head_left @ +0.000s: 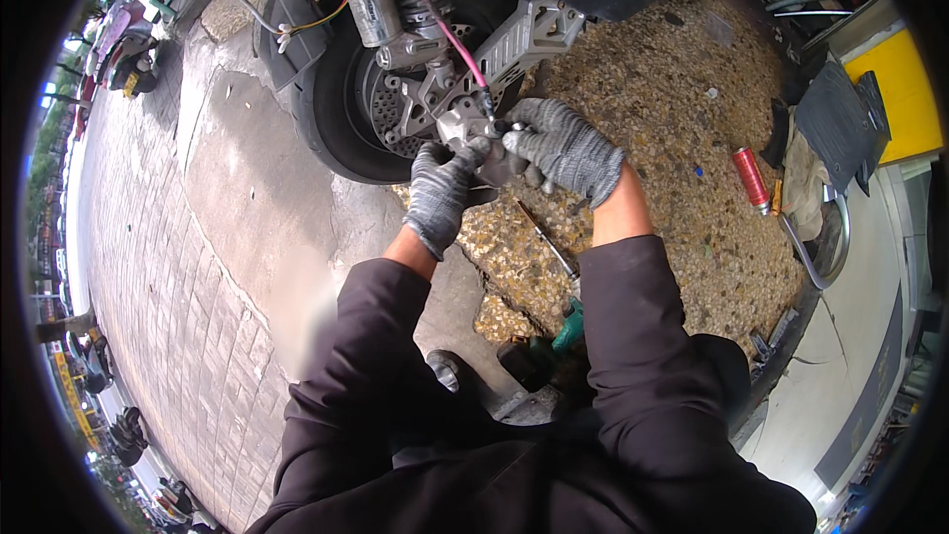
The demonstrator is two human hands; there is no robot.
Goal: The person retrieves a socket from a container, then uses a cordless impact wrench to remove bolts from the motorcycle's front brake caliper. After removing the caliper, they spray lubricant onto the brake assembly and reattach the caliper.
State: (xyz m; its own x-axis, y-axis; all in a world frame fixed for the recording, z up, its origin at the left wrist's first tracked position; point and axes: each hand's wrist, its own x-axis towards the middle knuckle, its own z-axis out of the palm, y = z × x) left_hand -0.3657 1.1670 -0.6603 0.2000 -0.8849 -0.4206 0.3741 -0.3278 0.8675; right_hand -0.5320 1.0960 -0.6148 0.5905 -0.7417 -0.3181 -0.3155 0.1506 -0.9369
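Both my hands, in grey knit gloves, meet at a silver metal part (458, 123) beside a scooter's wheel (333, 129); it looks like a brake caliper. My left hand (442, 188) is closed, its thumb and fingers gripping the part's lower edge. Just right of it, my right hand (568, 146) has thumb and fingers pinched near the lower end of a pink hose (442, 22). What lies between those right fingertips is hidden. Left of the hands a drilled brake disc (388, 109) shows inside the wheel. Above stands a silver shock absorber canister (372, 8).
A green power tool (570, 324) with a long thin bit (547, 239) lies on the pebbled ground below my hands. At right are a red can (751, 180), a dark flap (840, 127), a yellow panel (898, 99) and a curved grey tube (825, 262). Paving stretches left.
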